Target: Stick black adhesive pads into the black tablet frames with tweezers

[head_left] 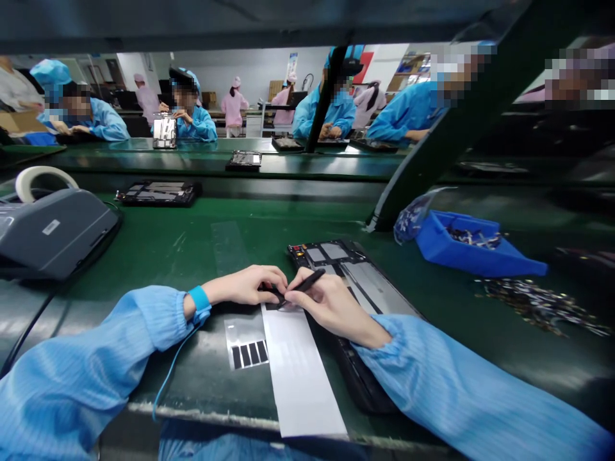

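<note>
My left hand point(250, 285) is closed in a pinch at the top end of a long white backing strip point(300, 371), holding a small dark piece there. My right hand point(329, 301) grips black tweezers point(305, 283) whose tip meets that same spot. Just beyond the right hand lies an opened black tablet-like device point(346, 262) with grey patches inside; my right forearm rests over its near part. To the left of the strip lies a clear sheet with several black rectangular stickers point(250, 353). A blue wrist strap point(199, 298) with a cord is on my left wrist.
A blue bin point(473, 253) of small parts stands at right, with loose parts point(542, 304) scattered before it. A grey machine point(52, 234) with a tape roll point(41, 179) sits at left. More devices point(158, 192) lie on the green belt; workers in blue sit across.
</note>
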A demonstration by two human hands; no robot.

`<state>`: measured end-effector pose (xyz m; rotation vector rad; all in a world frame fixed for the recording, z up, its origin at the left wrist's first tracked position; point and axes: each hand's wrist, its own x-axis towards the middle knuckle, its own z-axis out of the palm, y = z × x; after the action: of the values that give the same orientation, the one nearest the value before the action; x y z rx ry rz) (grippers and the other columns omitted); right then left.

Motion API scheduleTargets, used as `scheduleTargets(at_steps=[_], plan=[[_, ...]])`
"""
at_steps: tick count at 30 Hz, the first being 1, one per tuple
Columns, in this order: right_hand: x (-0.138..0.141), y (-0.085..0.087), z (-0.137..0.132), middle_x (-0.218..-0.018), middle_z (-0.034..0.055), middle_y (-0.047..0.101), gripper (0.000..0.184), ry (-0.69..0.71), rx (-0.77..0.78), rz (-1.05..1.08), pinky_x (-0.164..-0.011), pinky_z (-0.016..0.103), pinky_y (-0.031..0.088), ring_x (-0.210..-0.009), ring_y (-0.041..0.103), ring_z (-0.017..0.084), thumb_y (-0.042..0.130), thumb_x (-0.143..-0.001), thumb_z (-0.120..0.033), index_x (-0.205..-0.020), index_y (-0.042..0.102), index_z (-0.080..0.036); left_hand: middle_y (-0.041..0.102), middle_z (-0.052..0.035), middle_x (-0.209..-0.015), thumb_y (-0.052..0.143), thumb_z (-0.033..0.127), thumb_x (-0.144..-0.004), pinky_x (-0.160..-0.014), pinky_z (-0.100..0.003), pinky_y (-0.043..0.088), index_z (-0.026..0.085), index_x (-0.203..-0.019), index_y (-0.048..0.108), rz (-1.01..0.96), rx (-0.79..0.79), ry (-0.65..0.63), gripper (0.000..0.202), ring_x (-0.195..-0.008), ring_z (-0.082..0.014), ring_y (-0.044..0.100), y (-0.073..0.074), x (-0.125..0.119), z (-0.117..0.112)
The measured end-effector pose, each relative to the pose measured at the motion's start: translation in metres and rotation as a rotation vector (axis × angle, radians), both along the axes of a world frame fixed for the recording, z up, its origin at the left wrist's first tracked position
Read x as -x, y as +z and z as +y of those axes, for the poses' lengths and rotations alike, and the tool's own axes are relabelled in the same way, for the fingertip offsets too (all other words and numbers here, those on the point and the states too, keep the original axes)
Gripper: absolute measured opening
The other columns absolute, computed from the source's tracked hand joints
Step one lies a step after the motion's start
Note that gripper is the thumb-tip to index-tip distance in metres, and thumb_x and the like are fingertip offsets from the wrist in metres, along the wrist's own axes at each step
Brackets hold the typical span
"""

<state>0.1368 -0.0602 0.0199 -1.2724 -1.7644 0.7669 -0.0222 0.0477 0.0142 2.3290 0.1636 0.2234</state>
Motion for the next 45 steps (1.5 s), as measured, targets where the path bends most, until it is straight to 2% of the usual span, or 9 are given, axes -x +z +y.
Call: scheduleTargets(at_steps=[4, 9, 13, 17, 22, 29, 37, 40, 45], plan=[[0.001, 0.008, -0.003, -0.063, 0.0006, 0.058, 0.021, -0.023, 0.091, 0.092, -0.050, 0.026, 0.052, -0.055, 0.065, 0.018, 0.054, -0.082, -0.036, -0.069, 0.051, -0.018, 0.054, -0.0067, -0.107, 0.057, 0.015, -0.082, -0.083, -0.026, 0.043, 0.014, -0.089, 0.063, -0.001, -0.026, 0.000, 0.010, -0.093, -0.0146, 0.054, 0.000, 0.002, 0.002], [-0.021, 0.022, -0.017, -0.058, -0.0005, 0.055, 0.026, -0.286, -0.125, 0.111, -0.047, 0.025, 0.051, -0.050, 0.064, 0.017, 0.057, -0.080, -0.039, -0.065, 0.048, -0.019, 0.053, -0.0078, -0.112, 0.056, 0.017, -0.082, -0.089, -0.032, 0.041, 0.016, -0.095, 0.064, 0.046, -0.176, 0.035, 0.015, -0.098, -0.0179, 0.053, 0.006, 0.005, -0.002], [-0.033, 0.010, -0.021, -0.050, -0.0033, 0.049, 0.030, -0.425, -0.203, 0.163, -0.035, 0.023, 0.046, -0.038, 0.058, 0.014, 0.054, -0.082, -0.038, -0.060, 0.042, -0.021, 0.054, -0.0062, -0.093, 0.053, 0.015, -0.081, -0.081, -0.030, 0.044, 0.014, -0.084, 0.062, -0.111, -0.275, 0.177, 0.010, -0.089, -0.0175, 0.052, 0.007, -0.009, -0.019], [-0.028, -0.003, -0.021, -0.054, -0.0035, 0.047, 0.030, -0.414, -0.223, 0.176, -0.031, 0.021, 0.045, -0.037, 0.058, 0.013, 0.052, -0.083, -0.036, -0.060, 0.042, -0.021, 0.054, -0.0026, -0.081, 0.047, 0.014, -0.080, -0.070, -0.025, 0.045, 0.015, -0.088, 0.057, -0.314, -0.181, 0.240, 0.012, -0.075, -0.0135, 0.051, -0.003, -0.025, -0.033], [-0.026, -0.005, -0.020, -0.056, -0.0034, 0.046, 0.030, -0.386, -0.230, 0.142, -0.032, 0.019, 0.045, -0.037, 0.057, 0.011, 0.050, -0.085, -0.034, -0.060, 0.043, -0.020, 0.059, -0.0033, -0.089, 0.047, 0.013, -0.078, -0.072, -0.026, 0.046, 0.016, -0.102, 0.053, -0.298, -0.066, 0.204, 0.025, -0.078, -0.0134, 0.053, -0.014, -0.025, -0.034], [-0.027, -0.004, -0.022, -0.061, 0.0000, 0.048, 0.030, -0.384, -0.230, 0.016, -0.038, 0.022, 0.046, -0.043, 0.057, 0.011, 0.047, -0.087, -0.036, -0.061, 0.042, -0.021, 0.062, -0.0040, -0.096, 0.046, 0.012, -0.077, -0.080, -0.029, 0.045, 0.017, -0.105, 0.054, -0.237, -0.102, 0.135, 0.029, -0.084, -0.0144, 0.054, -0.009, -0.022, -0.034], [-0.026, -0.002, -0.025, -0.055, -0.0005, 0.046, 0.024, -0.293, -0.457, -0.204, -0.051, 0.027, 0.040, -0.052, 0.047, 0.013, 0.046, -0.086, -0.024, -0.063, 0.042, -0.022, 0.059, -0.0048, -0.100, 0.043, 0.009, -0.079, -0.087, -0.028, 0.041, 0.017, -0.103, 0.059, -0.185, -0.190, 0.069, 0.030, -0.093, -0.0158, 0.051, -0.007, -0.022, -0.031], [-0.027, -0.003, -0.026, -0.055, -0.0002, 0.046, 0.024, -0.341, -0.491, -0.165, -0.051, 0.028, 0.038, -0.051, 0.046, 0.013, 0.047, -0.085, -0.023, -0.061, 0.043, -0.021, 0.058, -0.0048, -0.100, 0.042, 0.006, -0.078, -0.086, -0.029, 0.040, 0.018, -0.104, 0.059, -0.122, -0.346, 0.061, 0.033, -0.092, -0.0163, 0.050, -0.005, -0.022, -0.035], [-0.031, -0.009, -0.025, -0.053, 0.0005, 0.047, 0.028, -0.433, -0.558, -0.094, -0.050, 0.029, 0.038, -0.049, 0.047, 0.014, 0.049, -0.085, -0.025, -0.058, 0.046, -0.021, 0.058, -0.0103, -0.089, 0.044, 0.015, -0.086, -0.074, -0.034, 0.041, 0.011, -0.102, 0.059, 0.051, -0.844, 0.076, 0.022, -0.086, -0.0227, 0.048, -0.001, -0.024, -0.064]])
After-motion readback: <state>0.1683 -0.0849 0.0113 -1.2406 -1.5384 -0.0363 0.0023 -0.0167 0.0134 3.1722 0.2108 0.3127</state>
